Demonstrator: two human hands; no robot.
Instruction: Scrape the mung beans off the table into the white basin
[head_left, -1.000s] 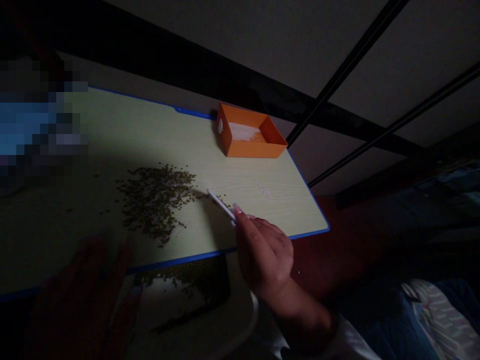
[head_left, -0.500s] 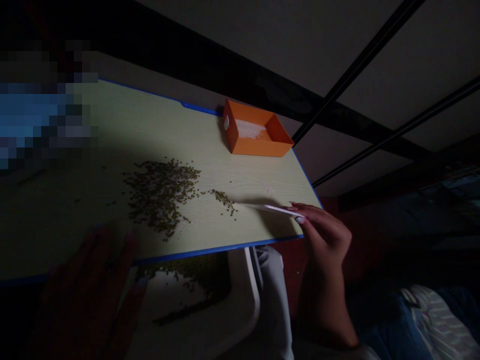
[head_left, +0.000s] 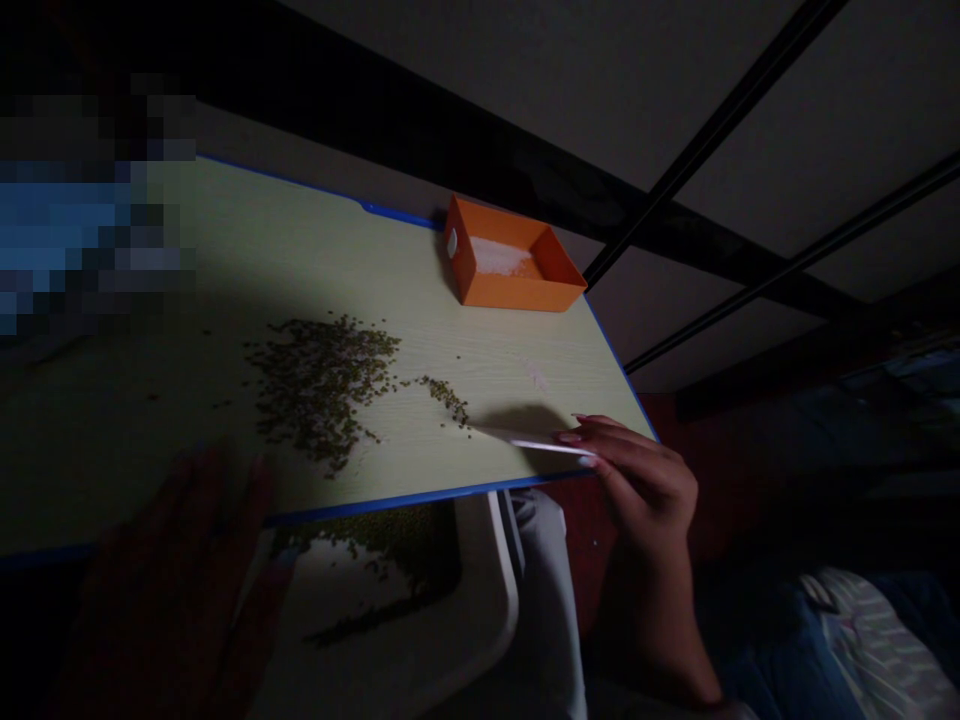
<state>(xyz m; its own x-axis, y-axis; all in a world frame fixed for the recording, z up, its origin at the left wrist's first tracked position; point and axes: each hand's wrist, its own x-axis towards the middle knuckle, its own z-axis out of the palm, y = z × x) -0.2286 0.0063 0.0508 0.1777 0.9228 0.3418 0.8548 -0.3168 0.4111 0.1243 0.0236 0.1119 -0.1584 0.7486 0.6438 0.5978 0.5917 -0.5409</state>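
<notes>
My right hand [head_left: 637,480] pinches a thin white strip [head_left: 536,444], its tip touching the tabletop beside a short line of small green beans [head_left: 448,397]. To the left of that line, a larger loose patch of the same beans [head_left: 322,385] is spread on the pale, blue-edged table [head_left: 427,280]. My left hand [head_left: 187,560], in deep shadow, rests at the near edge of the table with its fingers stretched out and apart. Under this edge, a white tub [head_left: 487,610] holds many more green beans.
An orange box [head_left: 517,290] with white grains inside stands at the far right of the table. A faint smear of white grains [head_left: 535,372] lies in front of it. Blurred-out blue things fill the far left. Striped cloth [head_left: 877,620] lies at the lower right.
My right hand has moved slightly left and toward me, bringing the white strip lower and its tip to the near end of the bean line. My left hand stays in place.
</notes>
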